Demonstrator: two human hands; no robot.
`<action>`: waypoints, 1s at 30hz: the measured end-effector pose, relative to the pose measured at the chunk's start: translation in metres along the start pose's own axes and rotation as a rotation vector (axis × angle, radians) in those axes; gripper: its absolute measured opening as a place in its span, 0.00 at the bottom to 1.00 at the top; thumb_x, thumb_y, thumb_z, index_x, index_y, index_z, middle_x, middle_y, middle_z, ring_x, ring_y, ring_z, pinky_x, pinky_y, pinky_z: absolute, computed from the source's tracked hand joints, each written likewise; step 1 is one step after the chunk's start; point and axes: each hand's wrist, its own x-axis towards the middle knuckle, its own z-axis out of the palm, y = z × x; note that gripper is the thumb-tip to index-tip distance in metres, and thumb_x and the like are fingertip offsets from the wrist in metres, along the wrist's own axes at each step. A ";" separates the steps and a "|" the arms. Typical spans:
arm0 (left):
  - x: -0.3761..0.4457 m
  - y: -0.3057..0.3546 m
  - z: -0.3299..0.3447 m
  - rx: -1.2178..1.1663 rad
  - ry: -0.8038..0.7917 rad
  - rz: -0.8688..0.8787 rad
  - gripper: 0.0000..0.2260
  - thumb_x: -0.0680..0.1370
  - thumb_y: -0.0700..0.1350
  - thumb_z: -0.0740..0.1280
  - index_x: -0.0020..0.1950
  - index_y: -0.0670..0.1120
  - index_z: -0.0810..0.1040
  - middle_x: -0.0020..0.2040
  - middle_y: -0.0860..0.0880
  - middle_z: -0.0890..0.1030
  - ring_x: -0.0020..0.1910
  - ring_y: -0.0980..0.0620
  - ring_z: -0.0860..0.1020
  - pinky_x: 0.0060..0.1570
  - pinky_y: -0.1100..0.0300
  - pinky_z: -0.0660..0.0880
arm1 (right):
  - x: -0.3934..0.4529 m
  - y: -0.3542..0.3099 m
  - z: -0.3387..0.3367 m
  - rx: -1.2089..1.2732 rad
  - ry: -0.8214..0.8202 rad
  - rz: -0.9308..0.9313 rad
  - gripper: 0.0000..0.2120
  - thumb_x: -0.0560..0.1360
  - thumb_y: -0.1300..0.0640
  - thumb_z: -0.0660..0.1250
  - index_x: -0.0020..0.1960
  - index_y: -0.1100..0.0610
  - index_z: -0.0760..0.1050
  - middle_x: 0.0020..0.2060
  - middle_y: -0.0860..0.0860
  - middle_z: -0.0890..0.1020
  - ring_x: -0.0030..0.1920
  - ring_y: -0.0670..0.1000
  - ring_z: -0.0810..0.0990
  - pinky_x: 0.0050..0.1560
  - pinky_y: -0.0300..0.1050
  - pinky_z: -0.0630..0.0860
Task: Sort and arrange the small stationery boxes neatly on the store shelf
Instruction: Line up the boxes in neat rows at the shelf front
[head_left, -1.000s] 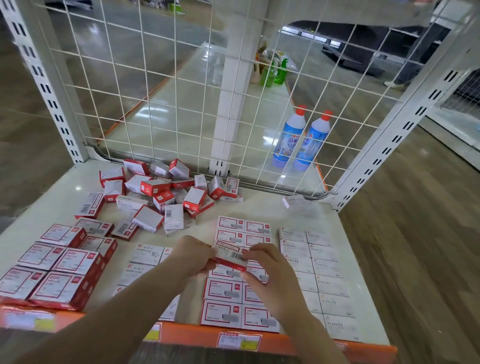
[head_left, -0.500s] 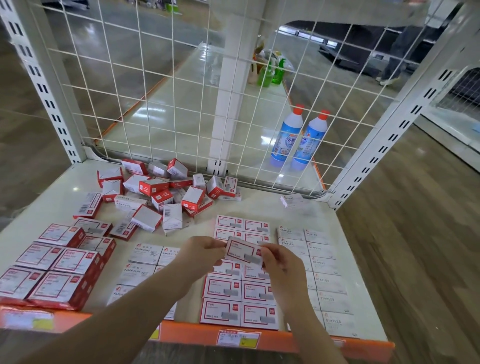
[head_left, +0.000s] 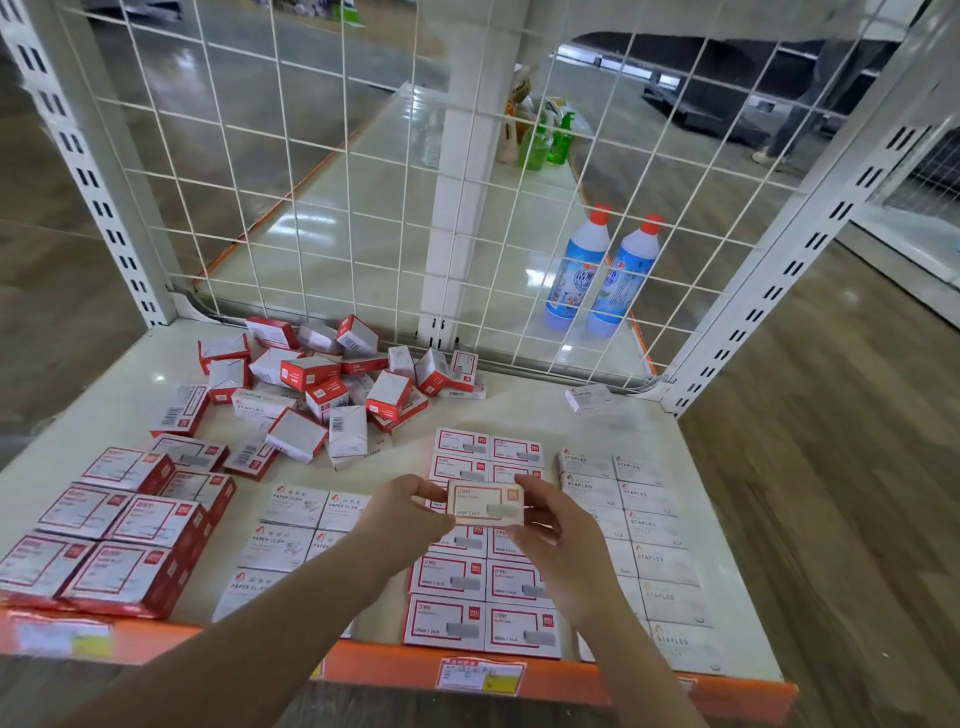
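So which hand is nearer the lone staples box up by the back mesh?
Right. The right hand pinches the held box below and left of the lone staples box; the left hand, on that box's other end, is farther left.

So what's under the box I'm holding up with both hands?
Under the held box lie rows of red-bordered boxes; those directly beneath are partly hidden by it and both hands.

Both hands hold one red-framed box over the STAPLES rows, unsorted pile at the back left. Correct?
Not quite. In the head view both hands, left and right, hold the box over the red-framed rows, not the STAPLES rows to the right. The pile is at the back left.
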 end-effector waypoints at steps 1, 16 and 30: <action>0.000 0.000 0.000 0.006 -0.005 0.001 0.07 0.75 0.40 0.68 0.47 0.49 0.71 0.44 0.51 0.79 0.39 0.54 0.78 0.31 0.66 0.72 | 0.001 0.001 0.000 -0.023 0.001 -0.010 0.17 0.74 0.58 0.68 0.60 0.44 0.71 0.50 0.34 0.76 0.47 0.33 0.76 0.42 0.22 0.71; 0.014 -0.007 0.005 0.010 0.006 0.023 0.08 0.76 0.39 0.66 0.54 0.46 0.74 0.45 0.50 0.80 0.40 0.54 0.79 0.32 0.66 0.73 | 0.010 0.013 -0.005 -0.019 -0.007 0.028 0.19 0.74 0.65 0.65 0.58 0.46 0.69 0.48 0.38 0.78 0.47 0.35 0.77 0.52 0.32 0.76; 0.048 0.007 0.002 0.371 0.097 0.201 0.21 0.79 0.41 0.60 0.72 0.51 0.64 0.72 0.53 0.64 0.66 0.52 0.68 0.55 0.63 0.72 | 0.086 0.033 0.002 -0.269 0.153 0.035 0.12 0.76 0.56 0.64 0.59 0.52 0.71 0.47 0.45 0.77 0.47 0.44 0.76 0.46 0.31 0.70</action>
